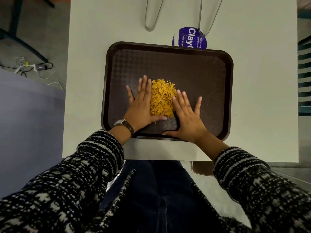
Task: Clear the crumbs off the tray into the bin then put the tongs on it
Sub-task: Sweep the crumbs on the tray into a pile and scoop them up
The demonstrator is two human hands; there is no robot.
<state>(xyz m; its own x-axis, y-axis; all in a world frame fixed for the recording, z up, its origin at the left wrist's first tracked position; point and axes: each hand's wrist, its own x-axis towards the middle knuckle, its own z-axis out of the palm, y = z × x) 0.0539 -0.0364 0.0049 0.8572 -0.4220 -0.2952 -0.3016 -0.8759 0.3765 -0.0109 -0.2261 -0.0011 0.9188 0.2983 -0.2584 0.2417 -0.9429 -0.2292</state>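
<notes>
Crumbs, orange, dry, light and loose (161, 100), heaped on dark brown plastic tray (198, 71) between straight spread fingers of left hand (140, 105) and right hand (188, 118); best cupped from both sides, easily scattered.

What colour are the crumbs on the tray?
The crumbs are orange-yellow, piled on the dark brown tray, seen in the head view.
</notes>
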